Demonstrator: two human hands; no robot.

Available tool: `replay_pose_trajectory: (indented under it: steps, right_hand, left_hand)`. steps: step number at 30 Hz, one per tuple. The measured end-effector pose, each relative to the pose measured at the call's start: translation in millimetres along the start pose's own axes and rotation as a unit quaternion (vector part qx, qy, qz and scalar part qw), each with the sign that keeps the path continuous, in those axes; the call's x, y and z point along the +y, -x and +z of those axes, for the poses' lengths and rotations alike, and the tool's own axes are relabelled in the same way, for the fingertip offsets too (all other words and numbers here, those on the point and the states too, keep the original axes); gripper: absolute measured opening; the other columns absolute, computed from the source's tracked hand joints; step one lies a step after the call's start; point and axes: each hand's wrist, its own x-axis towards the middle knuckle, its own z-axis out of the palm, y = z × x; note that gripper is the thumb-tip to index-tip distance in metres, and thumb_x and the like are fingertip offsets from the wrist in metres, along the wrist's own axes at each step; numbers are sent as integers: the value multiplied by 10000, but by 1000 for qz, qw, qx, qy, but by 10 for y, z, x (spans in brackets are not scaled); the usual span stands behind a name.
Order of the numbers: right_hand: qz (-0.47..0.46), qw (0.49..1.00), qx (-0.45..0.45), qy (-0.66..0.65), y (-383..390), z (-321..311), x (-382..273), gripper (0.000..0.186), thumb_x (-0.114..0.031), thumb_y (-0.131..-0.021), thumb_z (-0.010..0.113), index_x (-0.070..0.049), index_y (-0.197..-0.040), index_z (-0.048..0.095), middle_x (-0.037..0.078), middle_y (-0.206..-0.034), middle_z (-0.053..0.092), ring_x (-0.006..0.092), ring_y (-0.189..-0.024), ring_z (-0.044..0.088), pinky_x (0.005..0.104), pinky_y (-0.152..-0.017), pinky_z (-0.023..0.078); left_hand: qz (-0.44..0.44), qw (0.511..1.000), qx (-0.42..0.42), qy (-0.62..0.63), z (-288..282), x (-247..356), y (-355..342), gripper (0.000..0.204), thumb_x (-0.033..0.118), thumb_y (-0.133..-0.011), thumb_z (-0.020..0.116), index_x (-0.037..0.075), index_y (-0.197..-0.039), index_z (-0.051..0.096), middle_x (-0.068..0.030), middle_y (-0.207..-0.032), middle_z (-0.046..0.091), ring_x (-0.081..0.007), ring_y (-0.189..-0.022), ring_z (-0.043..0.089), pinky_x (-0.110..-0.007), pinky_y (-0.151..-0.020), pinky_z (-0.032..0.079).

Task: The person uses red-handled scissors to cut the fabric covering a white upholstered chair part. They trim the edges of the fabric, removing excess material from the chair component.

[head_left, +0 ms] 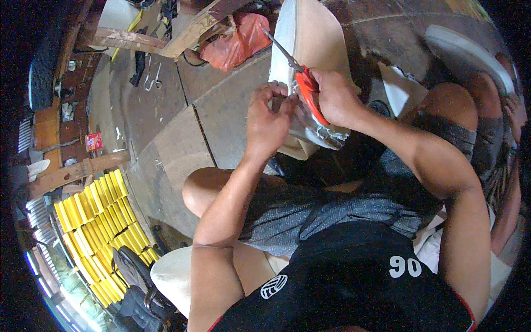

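Note:
My right hand point(334, 99) grips red-handled scissors point(307, 88), their dark blades pointing up and left over a long cream padded piece point(307, 30). My left hand point(268, 122) is just left of the scissors, fingers curled and pinching at the piece's near part, where the edge is frayed with loose white threads. Exactly what lies between those fingertips is partly hidden. The piece stands above my lap, with a tan part showing beneath it.
An orange plastic bag point(235, 41) and wooden beams point(188, 30) lie ahead. White-handled scissors point(152, 82) rest on the brown floor boards. Stacked yellow pieces point(94, 227) are at left. At right are another person's bare arm point(506, 216) and a pale curved object point(464, 47).

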Motion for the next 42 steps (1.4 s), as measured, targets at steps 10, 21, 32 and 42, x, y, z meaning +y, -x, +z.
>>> replay_pose_trajectory:
  steps: [10,21,32,42]
  right_hand:
    - [-95,976,94,171,-191,-269,58,177,-153,-817,677,-7,-896,613,240,-774,623,409,-709,627,450,-632,477]
    - [-70,994,27,77,7,-89,14,166,-96,-860,629,-11,-1002,648,244,-888,674,418,-852,670,465,-727,520]
    - [18,997,4,68,94,104,439,173,-158,-884,644,-6,-966,633,158,-788,684,243,-705,651,405,-669,490]
    - [160,979,-73,-100,360,-64,199,405,-440,-894,693,-44,-858,617,22,-607,534,134,-510,553,305,-501,472]
  left_hand:
    - [-31,996,40,69,-18,-66,-23,127,66,-922,559,-26,-1004,584,-104,-993,634,-134,-810,591,-295,-676,482]
    - [43,985,112,123,124,-60,88,80,16,-919,556,30,-996,539,-64,-968,588,-136,-818,546,-263,-661,455]
    - [1,999,45,26,407,-519,44,188,47,-883,598,5,-1064,571,-88,-982,601,-201,-899,576,-339,-792,488]
    - [-131,966,-23,221,314,-407,-44,109,31,-932,516,43,-1025,572,-56,-906,623,-151,-799,563,-294,-685,456]
